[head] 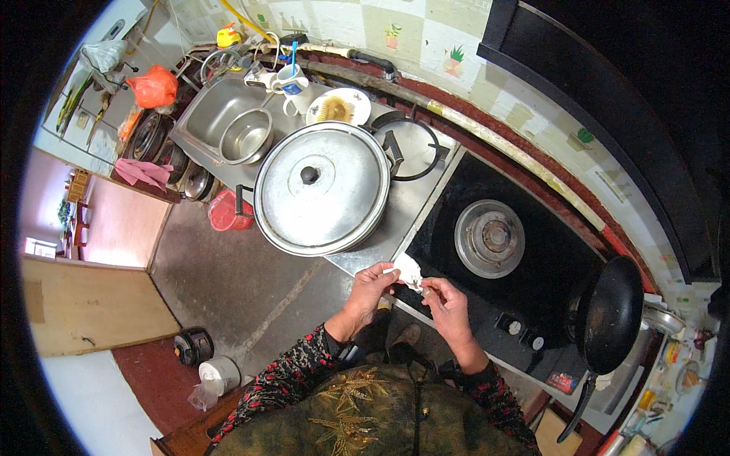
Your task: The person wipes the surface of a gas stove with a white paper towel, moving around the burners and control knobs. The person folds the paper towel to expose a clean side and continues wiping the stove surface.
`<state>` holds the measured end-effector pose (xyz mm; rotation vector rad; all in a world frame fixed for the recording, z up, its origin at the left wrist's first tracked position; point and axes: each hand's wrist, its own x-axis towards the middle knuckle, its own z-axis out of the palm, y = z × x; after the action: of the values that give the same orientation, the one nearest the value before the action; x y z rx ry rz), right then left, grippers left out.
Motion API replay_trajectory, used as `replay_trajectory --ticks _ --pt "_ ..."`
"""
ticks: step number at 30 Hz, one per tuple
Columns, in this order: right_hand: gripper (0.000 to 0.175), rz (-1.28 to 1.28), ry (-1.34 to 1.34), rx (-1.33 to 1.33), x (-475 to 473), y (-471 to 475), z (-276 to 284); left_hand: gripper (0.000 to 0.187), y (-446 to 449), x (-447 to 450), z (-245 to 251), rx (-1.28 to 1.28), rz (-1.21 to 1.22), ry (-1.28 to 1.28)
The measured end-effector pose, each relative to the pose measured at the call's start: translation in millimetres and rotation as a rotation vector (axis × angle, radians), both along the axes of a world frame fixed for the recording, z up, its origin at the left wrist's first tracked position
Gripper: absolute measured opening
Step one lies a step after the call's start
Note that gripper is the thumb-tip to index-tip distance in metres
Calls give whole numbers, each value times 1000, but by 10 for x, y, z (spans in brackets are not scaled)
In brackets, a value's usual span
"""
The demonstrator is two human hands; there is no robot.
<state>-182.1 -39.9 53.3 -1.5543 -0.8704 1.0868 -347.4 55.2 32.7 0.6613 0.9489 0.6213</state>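
Note:
Between my two hands, near the front edge of the black hob, is a crumpled white cloth or tissue (407, 270). My left hand (370, 290) pinches its left side between thumb and fingers. Its lower right corner, which shows a brownish mark, is pinched by my right hand (447, 305). Beyond my left hand a large lidded metal pot (342, 208) sits on the steel counter. A round gas burner (490, 239) lies beyond my right hand on the hob (439, 228).
A black wok (613, 313) stands at the hob's right, handle towards me. Up left are a steel sink (208, 108), a metal bowl (246, 137), cups (291, 80) and a plate (359, 105) with a brush-like thing. A red basket (225, 211) is on the floor.

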Motion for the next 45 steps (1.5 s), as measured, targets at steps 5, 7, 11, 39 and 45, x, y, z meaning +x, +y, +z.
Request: replay_trajectory --ticks 5,7,11,39,45 --pt "22 35 177 -129 -3 1 -51 13 -23 46 16 -23 4 -80" --pt "26 -8 272 -133 -14 16 -50 13 -37 59 28 -23 -25 -68" --pt "29 -88 372 -78 -23 63 -60 12 -89 84 68 -22 -103 20" --pt "30 -137 -82 -34 355 -247 -192 26 -114 364 283 755 -333 462" --pt "20 -228 -710 -33 581 -449 -641 19 437 727 61 1074 -208 681"
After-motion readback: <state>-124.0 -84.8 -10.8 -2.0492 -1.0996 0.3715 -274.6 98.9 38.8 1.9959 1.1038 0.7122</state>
